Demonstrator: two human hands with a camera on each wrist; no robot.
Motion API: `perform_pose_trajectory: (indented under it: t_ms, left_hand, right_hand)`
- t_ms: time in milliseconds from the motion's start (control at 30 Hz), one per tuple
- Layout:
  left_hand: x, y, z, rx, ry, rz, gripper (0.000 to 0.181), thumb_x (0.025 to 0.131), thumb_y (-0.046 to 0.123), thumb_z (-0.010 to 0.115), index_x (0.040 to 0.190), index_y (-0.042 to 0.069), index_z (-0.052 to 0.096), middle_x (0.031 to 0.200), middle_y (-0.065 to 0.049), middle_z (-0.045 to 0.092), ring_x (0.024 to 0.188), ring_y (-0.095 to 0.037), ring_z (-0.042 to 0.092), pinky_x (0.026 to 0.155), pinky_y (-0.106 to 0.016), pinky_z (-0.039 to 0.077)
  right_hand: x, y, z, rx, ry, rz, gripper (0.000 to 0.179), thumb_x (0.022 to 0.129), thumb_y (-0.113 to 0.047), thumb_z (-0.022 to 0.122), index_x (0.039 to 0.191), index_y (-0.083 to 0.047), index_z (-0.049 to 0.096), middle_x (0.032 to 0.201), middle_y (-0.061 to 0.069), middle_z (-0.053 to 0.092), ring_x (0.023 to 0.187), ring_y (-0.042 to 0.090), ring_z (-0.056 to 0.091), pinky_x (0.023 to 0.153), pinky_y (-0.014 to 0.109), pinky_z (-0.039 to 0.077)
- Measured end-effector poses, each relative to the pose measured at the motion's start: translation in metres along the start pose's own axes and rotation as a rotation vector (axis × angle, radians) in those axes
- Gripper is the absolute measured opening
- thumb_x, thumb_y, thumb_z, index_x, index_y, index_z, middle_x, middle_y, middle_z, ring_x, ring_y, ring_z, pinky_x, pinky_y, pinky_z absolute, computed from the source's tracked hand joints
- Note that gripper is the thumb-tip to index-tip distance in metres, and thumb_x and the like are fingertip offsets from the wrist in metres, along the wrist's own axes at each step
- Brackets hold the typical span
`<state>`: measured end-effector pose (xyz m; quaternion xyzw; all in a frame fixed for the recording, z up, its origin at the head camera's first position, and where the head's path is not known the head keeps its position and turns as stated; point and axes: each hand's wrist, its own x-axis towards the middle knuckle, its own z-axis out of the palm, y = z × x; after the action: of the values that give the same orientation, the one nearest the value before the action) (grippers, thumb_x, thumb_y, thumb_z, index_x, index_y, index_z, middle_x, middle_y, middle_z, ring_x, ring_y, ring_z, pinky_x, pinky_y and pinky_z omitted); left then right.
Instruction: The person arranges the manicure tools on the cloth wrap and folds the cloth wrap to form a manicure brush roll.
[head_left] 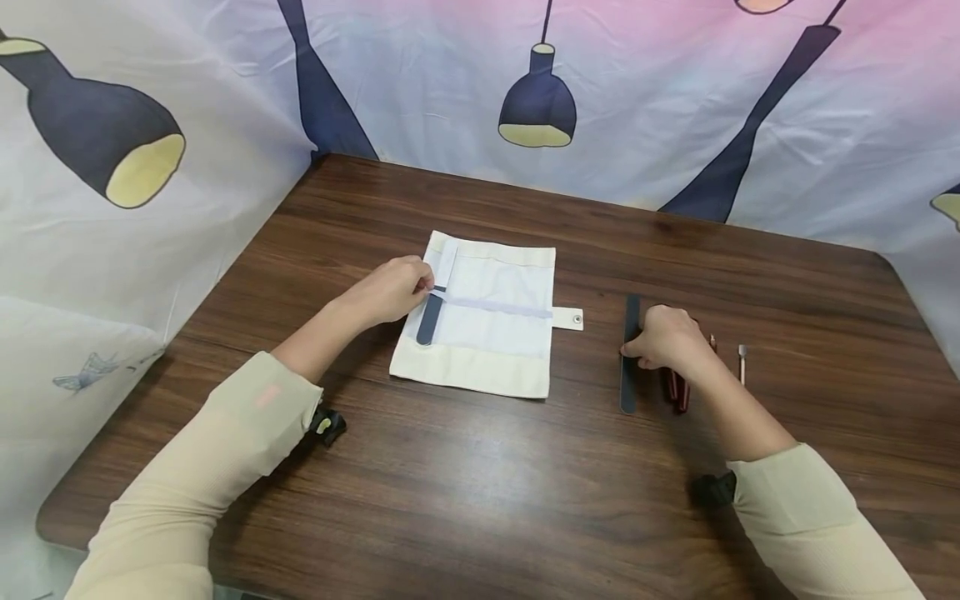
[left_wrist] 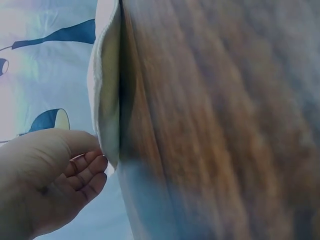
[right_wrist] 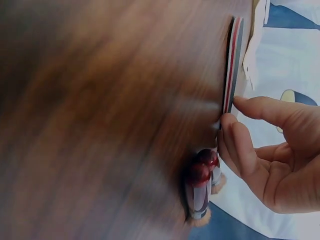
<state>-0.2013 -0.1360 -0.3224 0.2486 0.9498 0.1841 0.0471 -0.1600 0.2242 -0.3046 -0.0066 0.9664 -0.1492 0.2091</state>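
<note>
A cream fabric pouch (head_left: 469, 379) lies unfolded on the table, with a whitish see-through pocket across its inside. Along its left side a dark nail file (head_left: 431, 321) lies with its lower part in the pocket. My left hand (head_left: 396, 287) pinches the pocket's top edge beside that file; in the left wrist view the curled fingers (left_wrist: 92, 175) are right at the pouch's border. To the right of the pouch, my right hand (head_left: 667, 337) grips a second dark nail file (head_left: 628, 387) between thumb and fingers. Its layered edge with a red line shows in the right wrist view.
Partly under my right hand lies a tool with two dark red handles (head_left: 679, 393). Further right is a thin stick with a flat metal tip (head_left: 742, 354). A snap strap (head_left: 567, 318) sticks out from the pouch. Printed cloth (head_left: 450, 100) hangs behind the table (head_left: 480, 483).
</note>
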Motion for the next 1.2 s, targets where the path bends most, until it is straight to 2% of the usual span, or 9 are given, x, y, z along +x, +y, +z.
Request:
perform_pose_trajectory:
  t_ms: [133,300,467,567,700,900,967,1067,1200]
  left_hand:
    - [0.003,0.008,0.000,0.015,0.001,0.028,0.012,0.087,0.001,0.054,0.095,-0.003,0.063,0.093,-0.011,0.056,0.081,-0.022,0.050,0.072,-0.034,0.044]
    - [0.012,0.016,0.004,0.067,-0.016,0.071,0.016,0.086,0.008,0.059,0.098,-0.001,0.066,0.092,-0.011,0.057,0.079,-0.021,0.050,0.072,-0.034,0.044]
    - [0.018,0.018,0.009,0.092,-0.041,0.055,0.016,0.083,0.007,0.061,0.095,-0.002,0.067,0.091,-0.011,0.057,0.079,-0.022,0.051,0.073,-0.035,0.044]
    - [0.021,0.020,0.011,0.108,-0.059,0.043,0.015,0.082,0.006,0.061,0.092,-0.002,0.068,0.090,-0.011,0.058,0.079,-0.023,0.052,0.074,-0.036,0.044]
    - [0.025,0.024,0.013,0.113,-0.078,0.035,0.014,0.082,0.007,0.062,0.092,-0.001,0.068,0.091,-0.010,0.057,0.080,-0.023,0.052,0.075,-0.035,0.044]
    - [0.027,0.025,0.013,0.079,-0.086,0.044,0.014,0.082,0.006,0.062,0.094,-0.001,0.067,0.093,-0.011,0.057,0.082,-0.024,0.053,0.077,-0.035,0.045]
    - [0.026,0.025,0.012,0.067,-0.087,0.045,0.015,0.083,0.006,0.062,0.094,-0.002,0.066,0.093,-0.011,0.057,0.083,-0.024,0.053,0.077,-0.035,0.045]
    - [0.026,0.023,0.011,0.051,-0.086,0.051,0.014,0.082,0.004,0.061,0.094,-0.003,0.066,0.092,-0.011,0.056,0.082,-0.024,0.051,0.077,-0.035,0.044]
    - [0.027,0.022,0.011,0.039,-0.090,0.072,0.013,0.083,0.003,0.060,0.093,-0.004,0.065,0.091,-0.012,0.056,0.081,-0.024,0.050,0.076,-0.035,0.043]
  right_hand:
    - [0.001,-0.003,0.001,-0.024,0.004,0.016,0.029,0.083,-0.020,0.067,0.060,-0.003,0.060,0.054,0.005,0.061,0.055,0.019,0.059,0.066,0.040,0.043]
    - [0.001,-0.004,0.001,-0.036,0.017,0.015,0.027,0.083,-0.021,0.065,0.063,-0.002,0.062,0.056,0.006,0.062,0.055,0.020,0.059,0.087,0.059,0.032]
    - [-0.001,-0.005,0.003,-0.001,0.016,0.025,0.023,0.082,-0.021,0.066,0.070,-0.001,0.063,0.061,0.007,0.063,0.056,0.020,0.059,0.072,0.047,0.040]
    - [-0.002,-0.005,0.004,0.006,0.023,0.034,0.021,0.082,-0.020,0.066,0.074,-0.001,0.063,0.062,0.006,0.064,0.057,0.020,0.060,0.063,0.039,0.039]
    - [-0.002,-0.008,0.005,0.021,0.062,-0.002,0.017,0.084,-0.013,0.062,0.091,0.003,0.062,0.063,0.004,0.064,0.059,0.018,0.061,0.061,0.037,0.042]
    - [0.005,-0.027,0.000,0.088,0.174,-0.057,0.040,0.090,-0.012,0.056,0.123,0.009,0.048,0.081,0.013,0.067,0.064,0.019,0.065,0.063,0.040,0.048]
    - [0.011,-0.037,-0.003,0.169,0.218,-0.064,0.042,0.091,-0.013,0.056,0.126,0.007,0.046,0.094,0.017,0.065,0.069,0.021,0.066,0.065,0.039,0.049]
    - [0.023,-0.055,-0.008,0.399,0.266,-0.087,0.038,0.091,-0.014,0.056,0.126,0.001,0.046,0.100,0.018,0.062,0.073,0.024,0.065,0.068,0.038,0.051]
    - [0.044,-0.078,-0.011,0.755,0.304,-0.126,0.036,0.091,-0.010,0.058,0.124,-0.004,0.045,0.088,0.013,0.062,0.066,0.019,0.063,0.066,0.031,0.053]
